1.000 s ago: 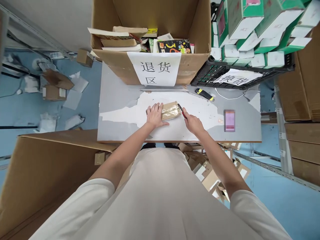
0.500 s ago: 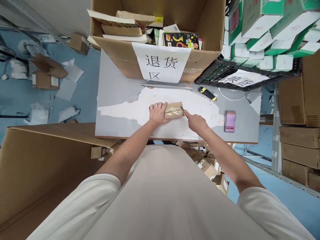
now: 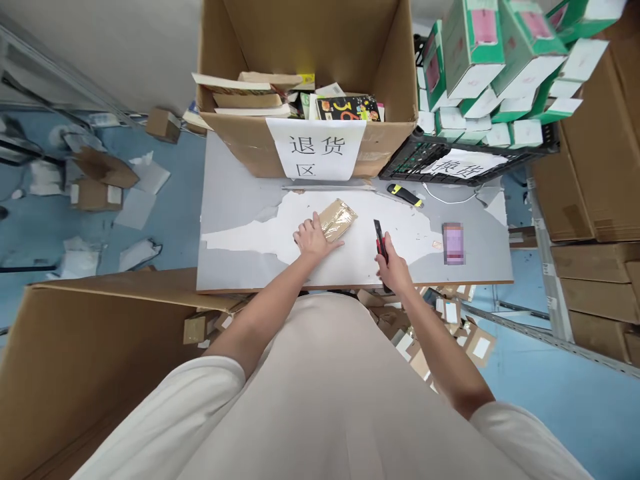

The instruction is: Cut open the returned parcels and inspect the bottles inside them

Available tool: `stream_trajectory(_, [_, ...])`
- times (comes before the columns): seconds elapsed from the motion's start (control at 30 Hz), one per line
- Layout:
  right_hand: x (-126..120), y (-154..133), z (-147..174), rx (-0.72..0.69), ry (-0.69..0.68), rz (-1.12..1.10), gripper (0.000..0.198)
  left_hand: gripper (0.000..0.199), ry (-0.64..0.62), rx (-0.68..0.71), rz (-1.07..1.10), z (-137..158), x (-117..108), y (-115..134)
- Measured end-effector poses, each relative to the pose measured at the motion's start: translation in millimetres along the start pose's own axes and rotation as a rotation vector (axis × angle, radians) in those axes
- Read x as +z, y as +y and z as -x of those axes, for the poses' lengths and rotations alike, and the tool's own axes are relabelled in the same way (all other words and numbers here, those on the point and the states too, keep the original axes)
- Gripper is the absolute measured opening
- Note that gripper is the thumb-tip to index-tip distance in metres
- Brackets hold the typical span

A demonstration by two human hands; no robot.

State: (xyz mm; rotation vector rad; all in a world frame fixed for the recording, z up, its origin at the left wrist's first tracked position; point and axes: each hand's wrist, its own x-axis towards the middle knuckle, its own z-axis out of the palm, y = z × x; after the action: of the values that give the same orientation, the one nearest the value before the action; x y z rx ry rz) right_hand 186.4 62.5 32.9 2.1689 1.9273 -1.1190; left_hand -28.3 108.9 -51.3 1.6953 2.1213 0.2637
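A small cardboard box [image 3: 339, 219], covered in shiny clear tape, lies at a slant on the white-surfaced middle of the table [image 3: 240, 267]. My left hand [image 3: 312, 239] grips its left end, thumb along the near side and fingers over the far side. To the right of the box, and apart from it, my right hand [image 3: 394, 268] is wrapped round a red and black utility knife [image 3: 381, 243]. The knife's dark tip points away from me. Beyond it lies a second cutter, yellow and black [image 3: 405, 195], which neither hand touches.
A large carton [image 3: 240, 143] of books stands at the table's back, with a paper sign. Right of it is a black crate [image 3: 407, 157] of green and white boxes. A blurred pink thing [image 3: 453, 243] lies at the right. A big open carton [image 3: 115, 347] flanks me on the left.
My right hand has drawn the knife away from the box's right end, back toward me. The box has turned, its right end swinging away from me, with my left hand still on it.
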Motion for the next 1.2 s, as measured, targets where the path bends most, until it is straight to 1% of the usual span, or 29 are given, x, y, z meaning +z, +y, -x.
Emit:
stream_trajectory(0.07, [20, -11, -16, -0.003, 0.034, -0.286, 0.067, 0.112, -0.047, -0.136, 0.073, 13, -1, -3])
stream_trajectory(0.1, [29, -18, -26, -0.023, 0.026, -0.364, 0.064, 0.106, -0.093, -0.178, 0.115, 21, -2, -5])
stream_trajectory(0.13, [36, -26, -36, -0.052, 0.009, -0.392, 0.061, 0.099, -0.149, -0.203, 0.158, 30, -3, -8])
stream_trajectory(0.2, [44, -40, -54, -0.122, -0.039, -0.34, 0.052, 0.089, -0.264, -0.216, 0.238, 46, -2, -13])
stream_trajectory(0.27, [45, -49, -68, -0.187, -0.085, -0.257, 0.047, 0.086, -0.342, -0.201, 0.318, 59, 1, -18])
stream_trajectory(0.33, [43, -53, -77, -0.212, -0.124, -0.229, 0.044, 0.085, -0.37, -0.182, 0.396, 67, 6, -22])
stream_trajectory(0.4, [40, -52, -82, -0.205, -0.158, -0.258, 0.043, 0.083, -0.367, -0.161, 0.457, 72, 10, -27])
stream_trajectory(0.47, [38, -48, -84, -0.194, -0.173, -0.329, 0.043, 0.08, -0.369, -0.138, 0.493, 74, 11, -34])
stream_trajectory(0.53, [37, -39, -81, -0.188, -0.136, -0.443, 0.043, 0.081, -0.343, -0.12, 0.487, 71, 6, -43])
stream_trajectory(0.57, [38, -33, -76, -0.173, -0.094, -0.514, 0.043, 0.082, -0.308, -0.104, 0.459, 66, 1, -49])
stream_trajectory(0.63, [42, -18, -62, -0.095, 0.013, -0.679, 0.04, 0.089, -0.209, -0.019, 0.359, 48, -14, -60])
stream_trajectory(0.67, [46, -9, -53, -0.029, 0.055, -0.773, 0.038, 0.094, -0.165, 0.071, 0.294, 34, -23, -64])
stream_trajectory(0.7, [51, -2, -42, 0.051, 0.072, -0.878, 0.036, 0.1, -0.152, 0.181, 0.226, 18, -32, -68])
stream_trajectory(0.73, [58, 5, -32, 0.136, 0.059, -0.991, 0.034, 0.106, -0.168, 0.289, 0.161, 0, -40, -70])
stream_trajectory(0.77, [66, 10, -21, 0.214, 0.021, -1.105, 0.033, 0.11, -0.217, 0.398, 0.103, -19, -48, -71])
stream_trajectory(0.8, [75, 13, -13, 0.273, -0.034, -1.212, 0.032, 0.113, -0.304, 0.492, 0.052, -35, -54, -71])
stream_trajectory(0.83, [83, 15, -6, 0.31, -0.086, -1.305, 0.032, 0.11, -0.389, 0.542, 0.013, -49, -59, -69])
stream_trajectory(0.87, [90, 15, -2, 0.327, -0.118, -1.378, 0.033, 0.106, -0.445, 0.562, -0.022, -58, -62, -68])
stream_trajectory(0.9, [95, 14, -2, 0.327, -0.124, -1.428, 0.033, 0.103, -0.478, 0.557, -0.052, -62, -63, -66])
stream_trajectory(0.93, [98, 13, -4, 0.317, -0.102, -1.456, 0.033, 0.101, -0.478, 0.524, -0.077, -61, -64, -65])
stream_trajectory(0.97, [99, 12, -10, 0.301, -0.064, -1.466, 0.034, 0.102, -0.451, 0.472, -0.098, -55, -64, -64])
stream_trajectory(1.07, [87, 10, -36, 0.216, 0.038, -1.412, 0.034, 0.113, -0.351, 0.276, -0.153, -19, -61, -66])
stream_trajectory(1.13, [72, 10, -54, 0.131, 0.038, -1.288, 0.033, 0.112, -0.316, 0.191, -0.201, 4, -61, -67])
stream_trajectory(1.2, [54, 12, -62, 0.045, 0.037, -1.044, 0.034, 0.104, -0.257, 0.183, -0.253, 18, -60, -67])
